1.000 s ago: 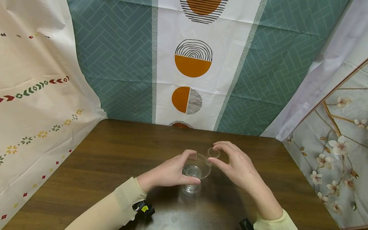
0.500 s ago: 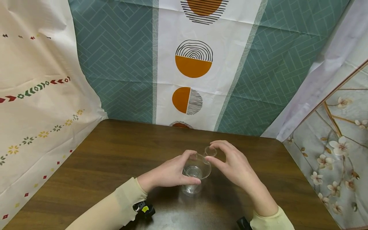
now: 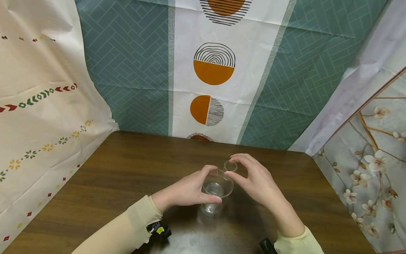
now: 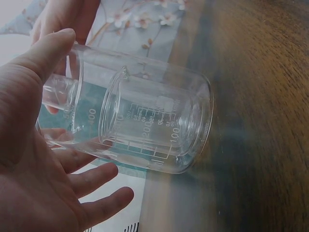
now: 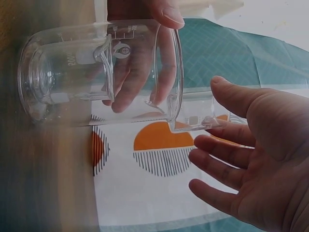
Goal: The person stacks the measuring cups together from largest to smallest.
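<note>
A large clear glass beaker (image 3: pixel 211 210) with printed graduations stands upright on the table. My left hand (image 3: pixel 188 189) grips it near the rim, thumb on the near side and fingers on the far side. Inside it, a smaller graduated beaker (image 4: pixel 149 118) sits at the bottom. Between thumb and fingertips, my right hand (image 3: pixel 261 183) pinches a tiny clear glass beaker (image 5: pixel 195 111). This tiny one is at the right side of the large beaker's mouth, its lower end overlapping the rim in the right wrist view.
The dark brown wooden table (image 3: pixel 142 158) extends around the hands. Patterned cloths hang at its sides and back, with a green and white curtain (image 3: pixel 139 70) behind. A black wrist strap device (image 3: pixel 158 230) sits at my left sleeve.
My right hand has moved slightly left, bringing the tiny beaker further over the large beaker's rim. The left hand and the large beaker have stayed in place.
</note>
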`<state>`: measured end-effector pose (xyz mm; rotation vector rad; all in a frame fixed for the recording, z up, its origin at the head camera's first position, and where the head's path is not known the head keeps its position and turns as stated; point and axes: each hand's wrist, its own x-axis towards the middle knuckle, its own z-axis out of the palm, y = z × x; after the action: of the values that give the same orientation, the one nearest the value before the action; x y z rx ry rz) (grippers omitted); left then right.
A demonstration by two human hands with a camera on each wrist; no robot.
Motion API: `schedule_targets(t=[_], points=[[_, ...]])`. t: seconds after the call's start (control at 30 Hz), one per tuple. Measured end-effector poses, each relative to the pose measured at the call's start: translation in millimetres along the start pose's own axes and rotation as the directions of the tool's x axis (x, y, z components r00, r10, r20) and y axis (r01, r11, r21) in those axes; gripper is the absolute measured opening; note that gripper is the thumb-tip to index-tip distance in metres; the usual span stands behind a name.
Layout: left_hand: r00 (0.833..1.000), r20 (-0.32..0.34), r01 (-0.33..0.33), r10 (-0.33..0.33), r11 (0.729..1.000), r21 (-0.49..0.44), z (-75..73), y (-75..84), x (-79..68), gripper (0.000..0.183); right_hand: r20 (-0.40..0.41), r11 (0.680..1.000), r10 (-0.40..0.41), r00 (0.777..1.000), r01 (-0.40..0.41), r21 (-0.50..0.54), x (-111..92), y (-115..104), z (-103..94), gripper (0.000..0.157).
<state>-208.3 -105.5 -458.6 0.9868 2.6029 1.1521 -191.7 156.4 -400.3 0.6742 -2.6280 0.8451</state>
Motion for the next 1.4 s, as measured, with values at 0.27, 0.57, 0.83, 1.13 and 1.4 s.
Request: schedule_targets(t=[0.27,0.57,0.83,1.13,1.4], points=[[1.000,0.001,-0.004,0.004,1.000,-0.002,-0.1,0.0,0.7,0.098,0.004,1.000,0.008,1.000,-0.008,0.009,0.2,0.6,0.3,0.039],[1.000,0.004,-0.003,0.003,1.000,-0.023,-0.8,0.6,0.5,0.097,0.011,1.000,0.017,1.000,-0.017,0.008,0.8,0.0,-0.3,0.041],[1.000,0.002,-0.010,0.010,1.000,-0.018,1.0,-1.3,1.6,0.098,0.011,1.000,0.018,1.000,-0.018,0.011,0.5,0.0,-0.2,0.041],[1.000,0.007,-0.013,0.014,1.000,-0.025,0.0,-0.6,1.6,0.097,0.011,0.999,0.046,0.999,-0.046,0.020,0.1,2.1,-4.4,0.041],[1.000,0.005,-0.006,0.007,1.000,-0.031,1.6,-1.6,1.5,0.097,0.013,0.998,0.061,0.998,-0.061,0.031,-1.1,4.8,-7.3,0.043]])
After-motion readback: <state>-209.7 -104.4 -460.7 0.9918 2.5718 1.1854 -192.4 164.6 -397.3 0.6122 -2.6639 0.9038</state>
